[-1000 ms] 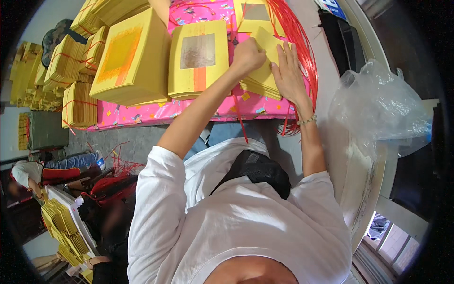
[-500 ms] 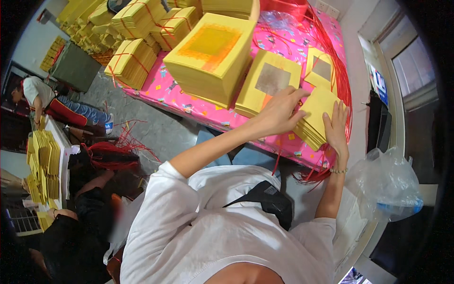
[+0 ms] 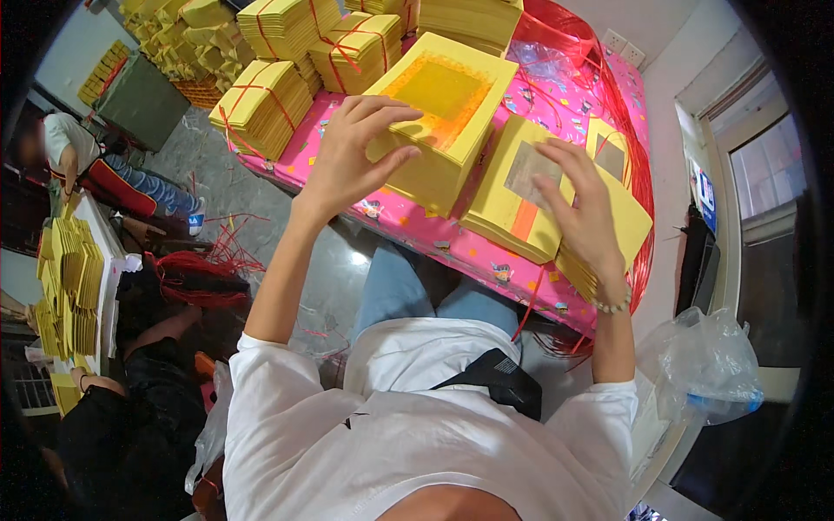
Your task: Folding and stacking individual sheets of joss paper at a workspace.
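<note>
My left hand (image 3: 354, 154) is raised at the near left corner of a tall stack of yellow paper (image 3: 469, 130), fingers apart and curved, holding nothing. That stack has a gold square with orange smears on top. My right hand (image 3: 584, 204) hovers with spread fingers over the gap between two lower stacks, also with nothing in it. The left one of these, a yellow paper stack (image 3: 491, 195), bears a grey square and an orange strip. The other, a plain yellow stack (image 3: 627, 224), is partly hidden by my right hand and wrist.
Bundles of yellow paper tied with red string (image 3: 265, 102) stand at the table's far left. Red strings (image 3: 641, 174) hang along the right side of the pink tablecloth (image 3: 408, 227). A clear plastic bag (image 3: 708, 360) is at right. Other people work at a white table (image 3: 111, 252) on the left.
My left hand has gone from the right-hand stack leftward to the tall stack. My right hand has left the plain stack's right edge and moved left. The view has shifted slightly.
</note>
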The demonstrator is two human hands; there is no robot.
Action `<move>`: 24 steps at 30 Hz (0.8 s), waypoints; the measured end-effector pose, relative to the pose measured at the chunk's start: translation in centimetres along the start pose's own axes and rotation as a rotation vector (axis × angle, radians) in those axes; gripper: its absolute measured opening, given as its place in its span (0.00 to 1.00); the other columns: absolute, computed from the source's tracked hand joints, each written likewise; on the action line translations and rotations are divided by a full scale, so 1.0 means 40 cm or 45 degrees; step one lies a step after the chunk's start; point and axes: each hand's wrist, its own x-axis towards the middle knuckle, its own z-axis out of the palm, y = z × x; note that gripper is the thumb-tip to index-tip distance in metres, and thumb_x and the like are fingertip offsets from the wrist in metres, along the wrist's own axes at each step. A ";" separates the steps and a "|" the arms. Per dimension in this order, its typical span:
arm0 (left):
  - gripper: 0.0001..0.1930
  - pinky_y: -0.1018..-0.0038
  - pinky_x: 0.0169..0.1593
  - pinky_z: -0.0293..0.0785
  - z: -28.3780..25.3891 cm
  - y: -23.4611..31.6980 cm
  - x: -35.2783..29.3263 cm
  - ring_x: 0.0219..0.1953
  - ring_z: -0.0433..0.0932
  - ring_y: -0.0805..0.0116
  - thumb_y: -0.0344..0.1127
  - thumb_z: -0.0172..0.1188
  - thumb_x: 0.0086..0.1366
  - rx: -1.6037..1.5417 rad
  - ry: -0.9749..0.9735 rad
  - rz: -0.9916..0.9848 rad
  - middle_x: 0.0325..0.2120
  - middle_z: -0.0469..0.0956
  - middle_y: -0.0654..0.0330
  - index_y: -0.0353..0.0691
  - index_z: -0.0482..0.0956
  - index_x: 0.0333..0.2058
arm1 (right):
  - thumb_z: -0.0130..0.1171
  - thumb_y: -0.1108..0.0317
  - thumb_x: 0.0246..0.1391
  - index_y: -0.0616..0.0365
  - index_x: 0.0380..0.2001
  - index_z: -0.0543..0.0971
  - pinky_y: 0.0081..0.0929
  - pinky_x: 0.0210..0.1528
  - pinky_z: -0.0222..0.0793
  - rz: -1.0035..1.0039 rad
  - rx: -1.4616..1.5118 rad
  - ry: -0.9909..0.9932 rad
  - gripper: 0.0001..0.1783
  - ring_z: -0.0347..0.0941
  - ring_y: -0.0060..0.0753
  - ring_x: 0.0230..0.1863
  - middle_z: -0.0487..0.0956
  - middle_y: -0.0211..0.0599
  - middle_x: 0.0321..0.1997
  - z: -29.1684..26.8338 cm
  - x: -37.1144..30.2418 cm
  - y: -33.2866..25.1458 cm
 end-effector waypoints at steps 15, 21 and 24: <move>0.09 0.68 0.50 0.67 0.017 -0.094 0.002 0.43 0.73 0.65 0.38 0.64 0.56 -0.122 -0.230 -0.130 0.36 0.80 0.62 0.46 0.85 0.36 | 0.64 0.60 0.47 0.60 0.27 0.80 0.30 0.34 0.69 -0.015 0.128 -0.112 0.13 0.74 0.35 0.32 0.76 0.39 0.30 0.153 0.118 -0.077; 0.09 0.67 0.51 0.67 0.023 -0.090 -0.002 0.44 0.72 0.65 0.40 0.63 0.56 -0.119 -0.226 -0.190 0.36 0.80 0.62 0.47 0.85 0.34 | 0.63 0.61 0.47 0.58 0.26 0.81 0.28 0.31 0.67 0.079 0.302 -0.050 0.11 0.71 0.32 0.28 0.73 0.38 0.27 0.187 0.125 -0.063; 0.09 0.66 0.52 0.66 0.027 -0.083 -0.004 0.44 0.72 0.65 0.41 0.63 0.56 -0.150 -0.210 -0.264 0.36 0.80 0.62 0.48 0.85 0.34 | 0.62 0.61 0.47 0.58 0.26 0.81 0.28 0.30 0.66 0.173 0.421 -0.066 0.11 0.70 0.30 0.27 0.72 0.37 0.26 0.198 0.131 -0.056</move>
